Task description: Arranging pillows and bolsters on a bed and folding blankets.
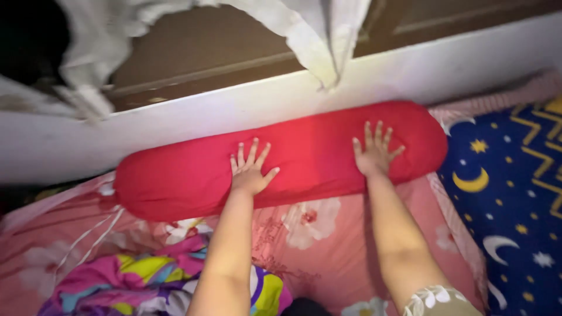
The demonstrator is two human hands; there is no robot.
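Two hands of mine lie flat on a long red bolster pillow (281, 158), fingers spread wide and gripping nothing. My left hand (252, 172) presses down near the middle of the pillow, a little toward its left half, palm on the cloth and thumb stuck out to the right. My right hand (374, 153) rests closer to the right end, fingers fanned and pointing toward the wall. Both arms reach straight out from me, well apart from each other.

That red pillow stretches across the head of the bed, slightly tilted, its right end higher in my view than its left. Its far side lies against a white ledge (234, 108) running along the wall. Above the ledge hangs a pale curtain (316, 35), bunched and knotted.

Under the pillow and my arms is a pink bedsheet with flowers (328, 246). A crumpled bright blanket (129, 281) in pink, yellow and purple sits near my left elbow. To the right, just beside the pillow's end, lies a dark blue cloth with moons and stars (509, 193). A bit of my patterned sleeve (439, 299) shows on the right arm.
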